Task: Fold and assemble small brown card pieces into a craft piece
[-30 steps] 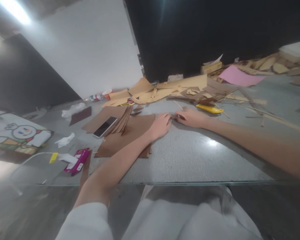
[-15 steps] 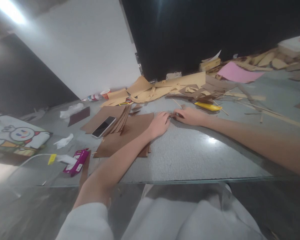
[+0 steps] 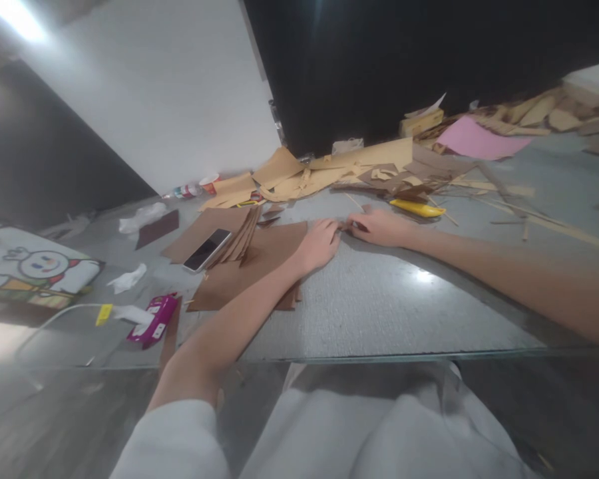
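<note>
My left hand [image 3: 320, 245] lies over the right edge of a brown sheet [image 3: 264, 256], its fingers bent and drawn together toward my right hand [image 3: 377, 227]. The right hand's thumb and fingers are closed in a pinch, and the fingertips of both hands nearly meet. Something small and dark lies between them, too small to make out. To the left, a phone [image 3: 207, 250] rests on a stack of brown sheets [image 3: 237, 233]. A yellow cutter [image 3: 418, 209] is just beyond my right hand.
Yellowish and brown scraps [image 3: 299, 179] spread along the back, with a pink sheet [image 3: 479, 138] behind on the right. A purple wipes pack [image 3: 153, 320], crumpled tissue [image 3: 127, 279] and a paper cup [image 3: 210, 184] are on the left. The glass table edge [image 3: 379, 358] runs in front of me.
The view has shifted slightly. Both hands stay at the same place by the brown sheet, with no clear change in their grip.
</note>
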Available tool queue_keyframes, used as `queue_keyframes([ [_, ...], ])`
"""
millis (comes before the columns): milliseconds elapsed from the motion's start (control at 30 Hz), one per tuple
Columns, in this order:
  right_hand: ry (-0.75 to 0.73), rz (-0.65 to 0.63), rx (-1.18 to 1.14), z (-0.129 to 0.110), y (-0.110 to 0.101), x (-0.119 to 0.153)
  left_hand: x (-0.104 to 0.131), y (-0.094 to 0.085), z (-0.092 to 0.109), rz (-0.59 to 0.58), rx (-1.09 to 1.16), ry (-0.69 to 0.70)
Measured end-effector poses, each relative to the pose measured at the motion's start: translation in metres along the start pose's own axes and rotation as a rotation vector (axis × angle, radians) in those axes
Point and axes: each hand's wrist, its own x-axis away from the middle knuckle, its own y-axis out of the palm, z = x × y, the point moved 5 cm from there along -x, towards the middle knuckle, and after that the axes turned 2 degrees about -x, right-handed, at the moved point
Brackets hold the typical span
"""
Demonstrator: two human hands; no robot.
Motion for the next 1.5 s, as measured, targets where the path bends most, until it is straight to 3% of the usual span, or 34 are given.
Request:
queue_keyframes([
  [1500,0.008,-0.049,-0.019,0.0000,-0.0007,-0.0007,-0.0002,0.0016,-0.0015,-0.006,0.008,-0.008],
])
